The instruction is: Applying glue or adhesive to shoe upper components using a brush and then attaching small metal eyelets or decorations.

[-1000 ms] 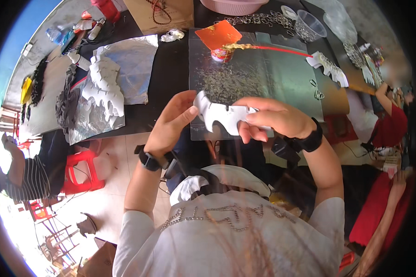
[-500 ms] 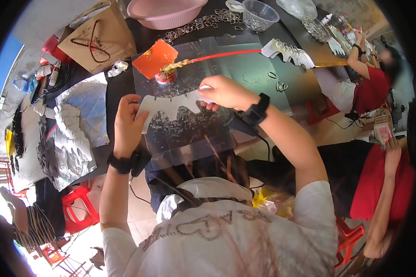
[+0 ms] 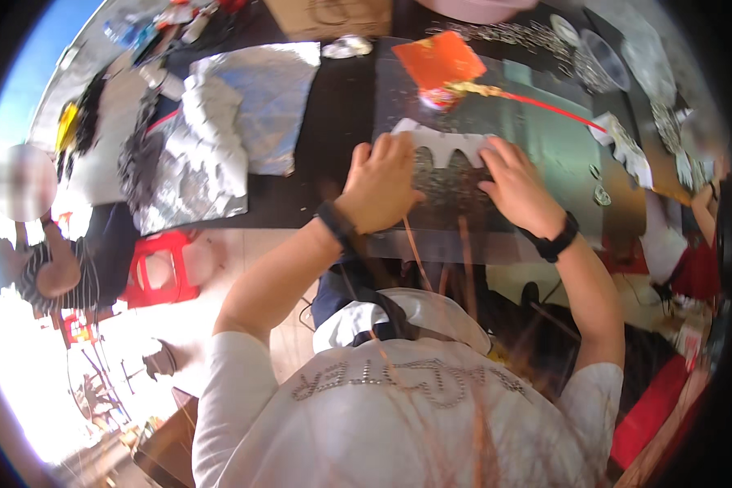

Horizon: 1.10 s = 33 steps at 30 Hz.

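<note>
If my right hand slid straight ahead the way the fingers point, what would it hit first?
Probably the white scalloped cutout already under the right hand's fingertips; beyond it, the orange card, though depth is unclear.

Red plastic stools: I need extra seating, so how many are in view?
1: a red plastic stool stands on the pale floor left of the left hand, beside a seated person in stripes. Others may be hidden under the table.

Dark work table (image 3: 342, 122), long, its top crowded. Pale tiled floor (image 3: 220, 260) beneath, brightly sunlit toward the lower left. Red plastic stool (image 3: 161, 268) beside the table's edge (a second, smaller red stool (image 3: 75, 327) farther off). Blue sky (image 3: 32, 73) at upper left.
</note>
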Available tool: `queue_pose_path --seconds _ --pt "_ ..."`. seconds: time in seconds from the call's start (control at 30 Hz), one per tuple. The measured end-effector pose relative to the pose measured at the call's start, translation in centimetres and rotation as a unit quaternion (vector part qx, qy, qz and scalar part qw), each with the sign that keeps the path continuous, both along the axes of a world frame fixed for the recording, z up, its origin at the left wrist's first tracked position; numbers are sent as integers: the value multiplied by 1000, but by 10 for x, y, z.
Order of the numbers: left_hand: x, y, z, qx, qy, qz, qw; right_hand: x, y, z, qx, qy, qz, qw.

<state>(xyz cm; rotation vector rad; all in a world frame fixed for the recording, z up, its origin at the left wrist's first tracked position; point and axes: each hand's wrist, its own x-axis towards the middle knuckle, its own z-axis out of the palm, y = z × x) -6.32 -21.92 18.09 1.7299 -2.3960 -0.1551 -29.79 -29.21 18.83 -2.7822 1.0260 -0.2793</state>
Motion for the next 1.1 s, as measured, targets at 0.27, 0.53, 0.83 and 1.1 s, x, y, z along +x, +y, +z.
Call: queue_pose_path --seconds 0.27,0.53,0.83,1.1 --pt "6 7 -11 -46 48 -5 998 3 -3 1 23 63 -4 998" --pt "67 79 24 -132 155 86 975 6 15 42 127 16 -27 991" --pt "184 88 17 -142 53 250 956 72 93 84 390 -81 180 899" --pt "240 101 39 -193 537 395 721 131 103 79 505 -101 143 845"
